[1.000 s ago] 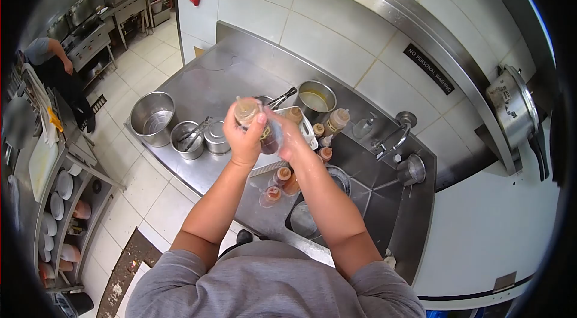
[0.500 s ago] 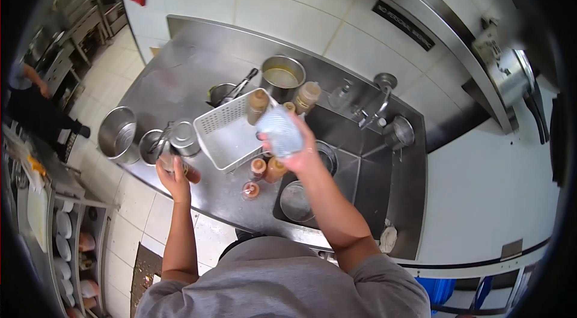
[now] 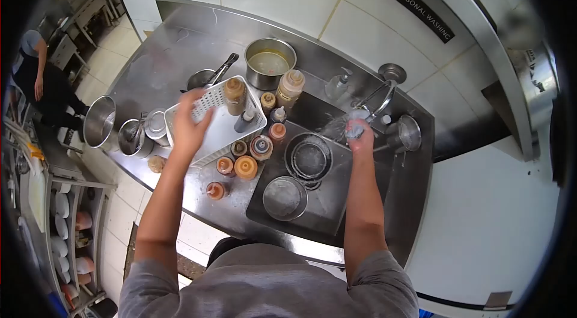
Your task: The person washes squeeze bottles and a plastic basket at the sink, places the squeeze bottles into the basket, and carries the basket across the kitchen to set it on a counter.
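Observation:
My left hand (image 3: 192,122) hovers over the left part of a white perforated basket (image 3: 210,148), fingers apart with nothing between them. Two bottles, one brown (image 3: 234,97) and one with a grey tip (image 3: 245,119), are in the basket. At the faucet (image 3: 384,101), my right hand (image 3: 360,137) is closed on a light bluish cloth (image 3: 356,130), with water splashing around it. Several sauce bottles, including an orange-topped one (image 3: 246,167), stand between basket and sink. A bottle with a tan cap (image 3: 157,164) is near the counter's front edge.
Metal bowls (image 3: 285,198) sit in the sink (image 3: 336,198). A pot of yellowish liquid (image 3: 270,64) and a soap dispenser (image 3: 338,85) are along the back. Pots (image 3: 100,122) line the left edge. Another person (image 3: 42,77) stands at far left; a plate shelf (image 3: 60,228) is below.
My right hand has moved right to the faucet with the cloth, and water now splashes there. My left hand has let go of its bottle by the front edge and risen over the basket.

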Demonstrator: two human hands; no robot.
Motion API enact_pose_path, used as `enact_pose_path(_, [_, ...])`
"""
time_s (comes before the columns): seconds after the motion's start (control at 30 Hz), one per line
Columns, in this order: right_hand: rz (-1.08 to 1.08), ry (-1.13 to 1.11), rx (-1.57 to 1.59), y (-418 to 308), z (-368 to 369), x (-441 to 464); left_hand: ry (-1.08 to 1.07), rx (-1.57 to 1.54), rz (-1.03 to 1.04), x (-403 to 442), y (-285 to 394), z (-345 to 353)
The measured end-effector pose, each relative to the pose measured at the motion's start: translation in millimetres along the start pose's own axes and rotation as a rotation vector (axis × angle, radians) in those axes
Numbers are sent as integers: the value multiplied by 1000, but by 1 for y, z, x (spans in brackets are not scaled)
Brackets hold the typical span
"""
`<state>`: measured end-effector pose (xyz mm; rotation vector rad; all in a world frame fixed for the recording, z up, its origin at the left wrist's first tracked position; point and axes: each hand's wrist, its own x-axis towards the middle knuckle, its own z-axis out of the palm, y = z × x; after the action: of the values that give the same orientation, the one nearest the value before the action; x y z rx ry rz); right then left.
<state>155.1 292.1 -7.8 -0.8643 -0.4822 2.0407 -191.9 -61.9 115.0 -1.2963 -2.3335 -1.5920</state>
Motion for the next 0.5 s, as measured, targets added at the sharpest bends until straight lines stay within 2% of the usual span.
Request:
enact_pose_path(0.03, [-1,-84,-6,-1,-7,16,-61,71,7,17,-6,27])
enact_pose_path(0.07, [-4,27,5,-1,16,4,-127,130,20,33,-15,58])
enact_pose_path(0.1, [-19,34,14,0,21,-3,-150,259,118,45,-41,84])
enact_pose_path(0.17, [26,-69,-9,-1,22,-12,-225,280,-55,59,-58,112])
enact_pose_path(0.23, [71,4,32,2,20,-20,-250,270,-180,61,-41,118])
enact_pose_path(0.3, [77,-13,61,7,8,-29,-193,278,-123,57,-46,121])
enact_pose_path(0.37, [315,-460,243,9,-8,-36,-194,156,-242,56,-46,113])
enact_pose_path(0.43, [278,-455,254,2,25,-80,-93,102,-211,59,-76,103])
enact_pose_path(0.5, [234,-449,265,-4,38,-101,-52,65,-231,63,-73,81])
